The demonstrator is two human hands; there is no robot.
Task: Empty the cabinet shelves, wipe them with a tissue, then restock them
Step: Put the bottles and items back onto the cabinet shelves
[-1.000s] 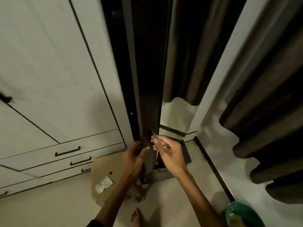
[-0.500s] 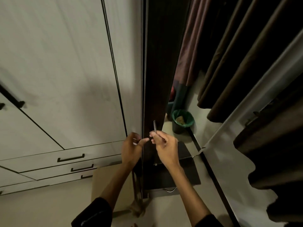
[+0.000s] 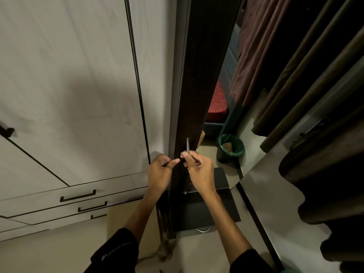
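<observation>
Both hands have barely shifted over the last second, while the view has swung right, so that a mirror panel beside the dark cabinet edge (image 3: pixel 194 95) now reflects a green-lined bin (image 3: pixel 230 145) and a red cushion (image 3: pixel 217 103).

Right hand (image 3: pixel 199 170): its grip is clamped, thumb and forefinger pinching a thin metal pin (image 3: pixel 187 145) low down, so the pin stands nearly upright above the fingertips and lies against the dark edge behind it. Left hand (image 3: pixel 160 172): fingers curled, thumb stretched toward the right grip and stopping just short of it. A sliver of thin metal seems to show inside the curled fingers, but whether that grip truly closes on anything I cannot tell.

As to progress, no shelf interior shows here, only the cabinet's narrow dark edge rising above both grips and a dark base panel (image 3: pixel 204 211) below them. Whether the shelves are emptied or wiped cannot be judged. No tissue is visible. A flat piece of cardboard (image 3: pixel 116 219) lies on the floor below the left grip. My guess is that the person is sorting small items, either just removed or about to be put back.

White wardrobe doors (image 3: pixel 69 85) with drawers stand left of the grips, brown curtains (image 3: pixel 315 95) well to the right.
</observation>
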